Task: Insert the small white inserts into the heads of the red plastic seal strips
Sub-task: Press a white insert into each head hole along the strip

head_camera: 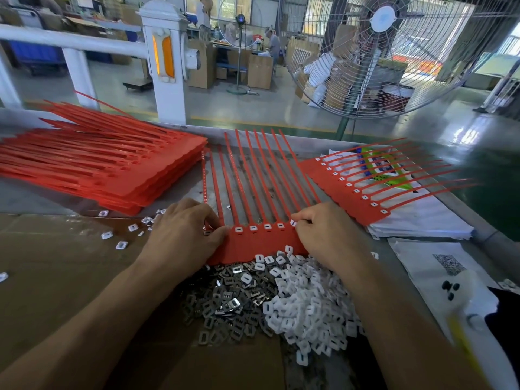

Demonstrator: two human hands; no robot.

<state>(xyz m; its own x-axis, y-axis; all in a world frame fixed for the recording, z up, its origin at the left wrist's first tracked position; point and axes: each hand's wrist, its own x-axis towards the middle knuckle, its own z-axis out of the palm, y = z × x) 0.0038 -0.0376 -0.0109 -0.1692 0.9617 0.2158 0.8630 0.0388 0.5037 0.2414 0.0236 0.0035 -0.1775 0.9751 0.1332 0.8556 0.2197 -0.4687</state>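
- Step in hand: seating white inserts into the heads of the working sheet of red seal strips (261, 240), which lies at centre frame on the desk (42, 192), heads toward the person and tails fanned toward the top of the frame.
- Right hand (326, 235): grip clenched on the sheet's right end, fingertips pinching an insert (293, 222) at the rightmost visible head.
- Left hand (183, 232): fingers curled over the sheet's left end, pressing it down; whether they enclose the edge cannot be told.
- Judged next move: push the pinched insert flush, then draw another from the supply; the heads under the left hand cannot be seen, so their state is unknown.
- Counts on the working sheet: four heads showing seated inserts between the hands, plus the one under the right fingertips.
- Finished sheet (346, 190), right of centre, resting on a white bag (422, 220): about ten filled heads.
- Stack of unfilled red sheets (112, 170), upper left: too many layers to count.
- Pile of white inserts (306, 299), lower centre, touching the sheet's near edge: uncountable; beside it on the left, a pile of grey metal clips (225, 299), likewise.
- Stray pieces (121, 235), left of the left hand: roughly eight.
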